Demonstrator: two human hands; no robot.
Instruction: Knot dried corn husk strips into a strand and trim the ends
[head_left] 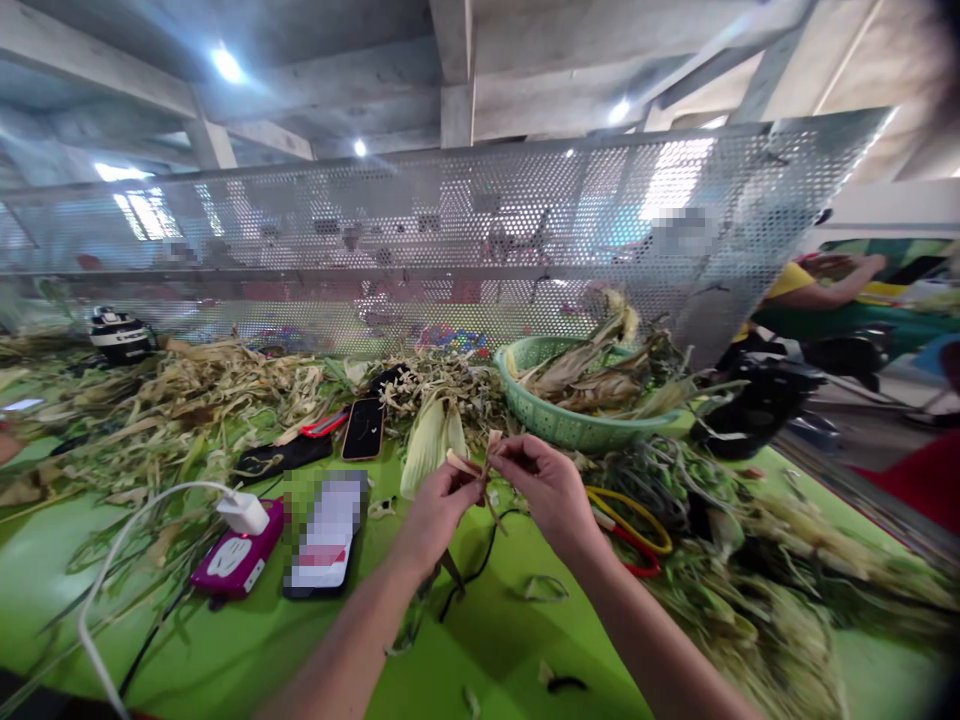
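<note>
My left hand [441, 505] is closed, pinching a pale strip of corn husk [462, 462] between thumb and fingers. Close beside it, my right hand [549, 488] pinches the same twisted husk piece from the other side, fingertips almost touching the left ones. A thin brownish end hangs down between the hands. Just behind them lies a wide, pale green corn husk [426, 450] on the green table [517, 640]. Below my left hand, a dark pointed blade-like piece [453, 572] shows, partly hidden, so I cannot tell what it belongs to.
A green basket [577, 425] of dried husks stands behind my right hand. Yellow and red scissor-like handles [637, 525] lie near my right wrist. Phones [363, 430], a purple power strip [240, 550] and husk heaps spread leftward. A perforated metal screen [450, 220] closes the back.
</note>
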